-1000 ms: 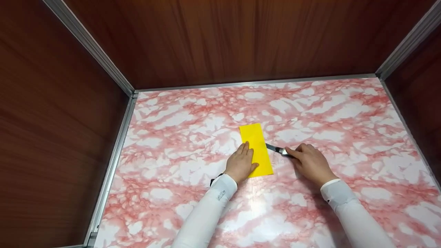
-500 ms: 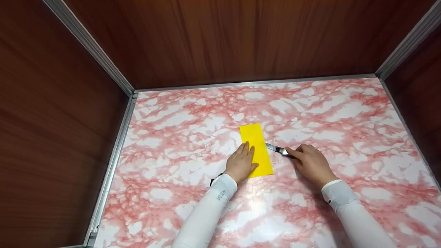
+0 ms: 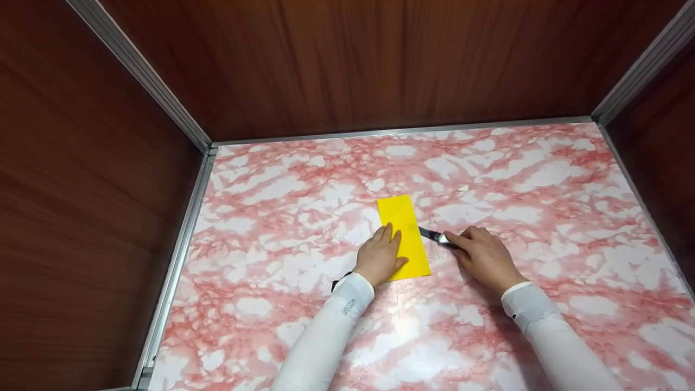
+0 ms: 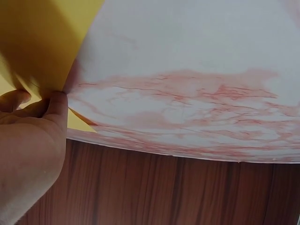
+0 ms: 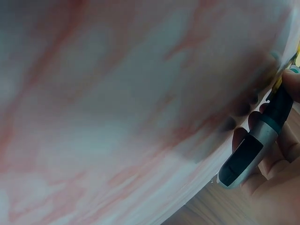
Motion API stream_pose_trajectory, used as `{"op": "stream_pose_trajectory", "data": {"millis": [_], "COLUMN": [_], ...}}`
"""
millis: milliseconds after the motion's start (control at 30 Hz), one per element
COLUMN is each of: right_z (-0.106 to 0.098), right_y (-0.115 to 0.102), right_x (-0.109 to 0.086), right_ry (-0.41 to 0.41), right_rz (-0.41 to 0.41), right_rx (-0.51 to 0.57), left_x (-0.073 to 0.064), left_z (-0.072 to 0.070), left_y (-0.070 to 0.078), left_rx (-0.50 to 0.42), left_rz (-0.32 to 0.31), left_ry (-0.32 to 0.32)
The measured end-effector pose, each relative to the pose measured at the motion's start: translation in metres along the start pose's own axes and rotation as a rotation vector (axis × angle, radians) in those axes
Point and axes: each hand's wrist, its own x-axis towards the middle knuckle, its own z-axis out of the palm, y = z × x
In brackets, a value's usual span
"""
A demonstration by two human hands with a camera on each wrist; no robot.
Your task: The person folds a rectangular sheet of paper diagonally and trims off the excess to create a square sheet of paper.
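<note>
A folded-looking yellow paper strip (image 3: 408,231) lies on the table, its long side running away from me. My left hand (image 3: 378,257) rests flat on its left part, fingers spread forward and thumb low on the sheet. In the left wrist view, the fingertips press the yellow paper (image 4: 42,42), whose edge bows. My right hand (image 3: 486,258) grips a utility knife (image 3: 445,240) with its blade out, pointing left. The blade meets the paper's right edge, and its tip is hidden there. In the right wrist view, curled fingers surround the knife's dark and silver handle (image 5: 248,152).
The table (image 3: 282,233) has a red and white marbled top. Dark wood-grain panels (image 3: 347,65) stand at the back and both sides, joined by metal strips (image 3: 402,131). A small white scrap (image 3: 463,188) appears to lie beyond the knife.
My right hand and the knife have shifted slightly left, bringing the handle closer to the paper's edge. The blade's tilt looks a little different. My left hand and the paper stay in place.
</note>
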Motion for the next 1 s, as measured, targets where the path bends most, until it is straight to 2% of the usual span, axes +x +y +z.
{"op": "stream_pose_trajectory", "data": {"millis": [200,867,1000], "right_z": [0.001,0.005,0.004], "right_y": [-0.005,-0.006,-0.006], "right_x": [0.006,0.016,0.017], "right_ry": [-0.003,-0.014,-0.022], "right_rz": [-0.004,-0.038,-0.023], "right_rx": [0.003,0.001,-0.012], "left_x": [0.0,-0.001,0.0], "left_z": [-0.001,0.0,0.001], "left_y": [0.001,0.0,0.0], "left_rx": [0.004,-0.005,0.0], "left_rz": [0.011,-0.002,-0.005], "left_ry": [0.022,0.031,0.03]}}
